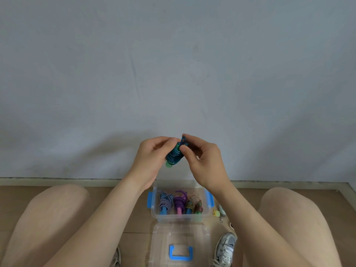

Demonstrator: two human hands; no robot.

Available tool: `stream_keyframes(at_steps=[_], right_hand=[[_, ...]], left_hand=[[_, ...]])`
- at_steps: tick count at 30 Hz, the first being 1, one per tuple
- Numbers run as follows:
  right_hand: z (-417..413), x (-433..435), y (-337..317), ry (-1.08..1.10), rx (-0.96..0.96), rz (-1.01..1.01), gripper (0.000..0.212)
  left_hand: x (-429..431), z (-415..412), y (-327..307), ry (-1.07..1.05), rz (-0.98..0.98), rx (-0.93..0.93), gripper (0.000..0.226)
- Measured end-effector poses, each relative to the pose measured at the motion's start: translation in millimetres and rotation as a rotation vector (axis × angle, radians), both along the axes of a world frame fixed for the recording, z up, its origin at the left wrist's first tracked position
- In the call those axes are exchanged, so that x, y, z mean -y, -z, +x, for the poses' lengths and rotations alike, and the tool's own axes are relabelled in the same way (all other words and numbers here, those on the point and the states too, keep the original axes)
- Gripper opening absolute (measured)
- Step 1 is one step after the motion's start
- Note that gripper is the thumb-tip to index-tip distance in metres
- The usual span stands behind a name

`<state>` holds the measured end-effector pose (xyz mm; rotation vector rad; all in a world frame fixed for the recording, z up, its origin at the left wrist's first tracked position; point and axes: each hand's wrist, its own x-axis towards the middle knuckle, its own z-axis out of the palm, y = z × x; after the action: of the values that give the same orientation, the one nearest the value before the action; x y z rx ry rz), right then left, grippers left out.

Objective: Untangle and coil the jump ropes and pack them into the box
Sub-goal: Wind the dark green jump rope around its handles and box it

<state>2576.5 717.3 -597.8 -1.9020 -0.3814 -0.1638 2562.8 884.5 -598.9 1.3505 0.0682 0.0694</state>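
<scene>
both hands (152,160) grip blue rope (174,156)

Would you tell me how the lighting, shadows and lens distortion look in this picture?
Head view: soft, even light, no hard glare; faint broad shadows lie on the wall either side of the left hand and right hand; wide-angle stretch swells the knees at the lower corners; the blue rope coil looks soft.

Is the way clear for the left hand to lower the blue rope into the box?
Likely yes: the left hand holds the blue rope above the open box, lid lying apart; packed ropes leave little room.
</scene>
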Motion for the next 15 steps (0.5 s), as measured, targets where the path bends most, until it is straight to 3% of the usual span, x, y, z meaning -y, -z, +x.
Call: stream_keyframes(at_steps=[7,15], right_hand=[[-5.7,-1.5,-2.1,-0.085,0.119,-0.138,0.034],[-3.9,-4.6,0.4,-0.093,0.089,-0.083,0.036]], left_hand=[[-7.7,0.6,2.1,0.008,-0.125,-0.14,0.021],[-3.0,-1.0,-0.6,0.054,-0.157,-0.197,0.027]])
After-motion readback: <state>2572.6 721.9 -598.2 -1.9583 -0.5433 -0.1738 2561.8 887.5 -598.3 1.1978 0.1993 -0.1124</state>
